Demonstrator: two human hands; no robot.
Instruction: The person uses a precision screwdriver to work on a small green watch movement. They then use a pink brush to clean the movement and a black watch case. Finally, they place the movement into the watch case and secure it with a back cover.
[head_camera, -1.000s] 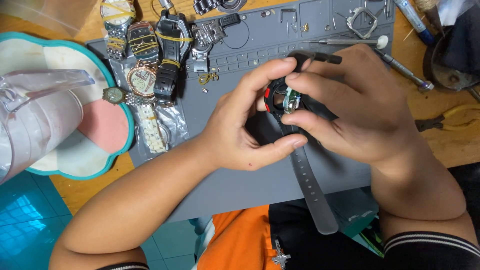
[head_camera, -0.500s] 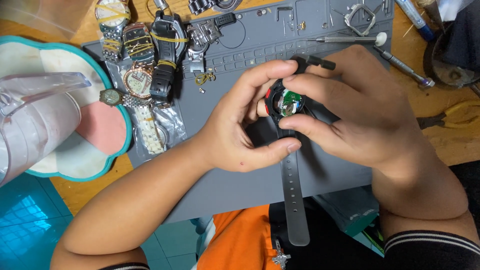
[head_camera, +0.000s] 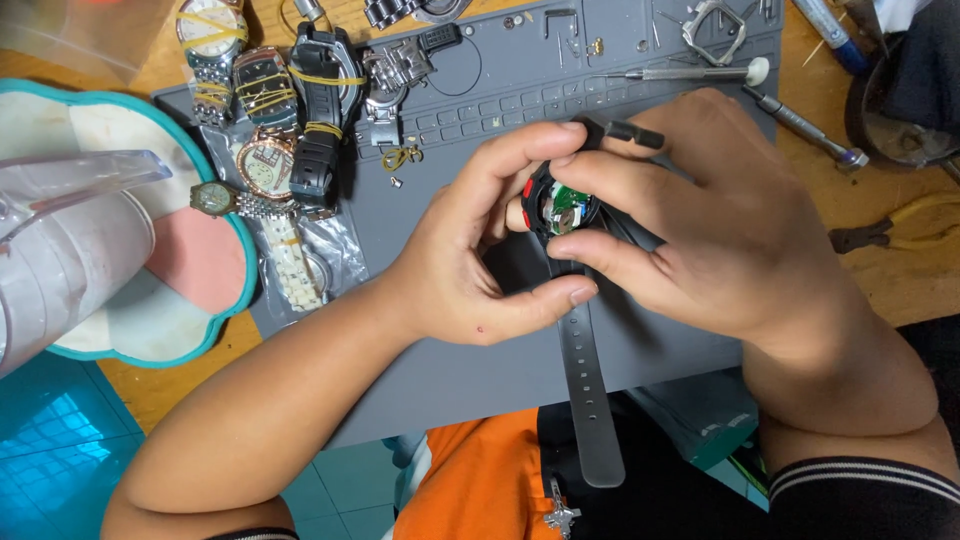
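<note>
**Two hands held an open watch over the grey mat**

The left hand (head_camera: 470, 260) and the right hand (head_camera: 720, 230) were both closed on one black watch (head_camera: 560, 212). The watch was between them, above the middle of the grey mat (head_camera: 560, 80). Its back was off, so the green and silver inside showed. The left thumb pressed from below and the left fingers curled over the top. The right fingers pinched the other side. Both hands touched the watch, so neither was nearer.

The long strap (head_camera: 590, 400) hung straight down toward the person, past the near edge of the mat. The watch's long line ran from far to near.

The mat had bare room on the near side, under the hands. At its far left corner lay a bunch of watches (head_camera: 280, 120), close together. A thin screwdriver (head_camera: 690, 72) lay near the far edge, just past the right hand. Pliers (head_camera: 900, 225) lay on the bench off the right edge. A flower-shaped tray (head_camera: 230, 300) sat by the left edge with a clear jug (head_camera: 70, 240) over it.
</note>
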